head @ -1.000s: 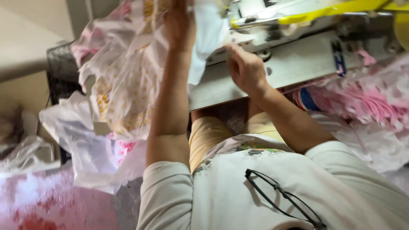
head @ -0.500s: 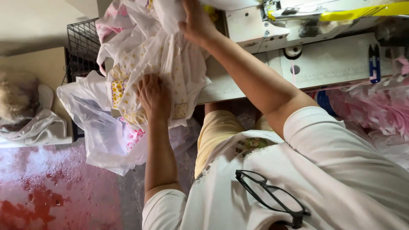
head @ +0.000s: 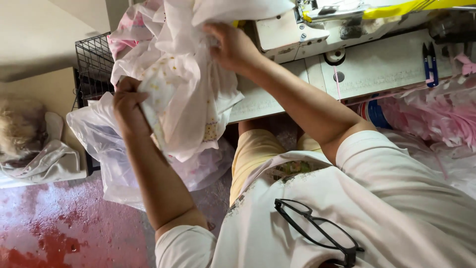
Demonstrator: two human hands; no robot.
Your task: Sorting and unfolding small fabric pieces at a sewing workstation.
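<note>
A bundle of thin white and pink printed fabric (head: pixel 191 94) hangs in front of me, off the left end of the sewing table (head: pixel 382 69). My left hand (head: pixel 127 101) grips the bundle's left edge, fingers closed on a fold with small yellow prints. My right hand (head: pixel 232 47) is stretched forward and pinches the top of the same fabric, just left of the white sewing machine (head: pixel 290 30). Both arms are bare, and my lap in yellow shorts shows below the table.
A black wire basket (head: pixel 93 59) stands behind the fabric, with a clear plastic bag (head: pixel 96 144) under it. Blue snips (head: pixel 430 55) lie on the table, and pink scraps (head: pixel 439 119) hang at right. Black glasses (head: pixel 317 231) hang on my shirt. Crumpled cloth (head: pixel 42 159) lies on the red floor.
My left hand came down from the top of the fabric and now grips its left edge. My right hand left the table and took hold of the fabric's top.
</note>
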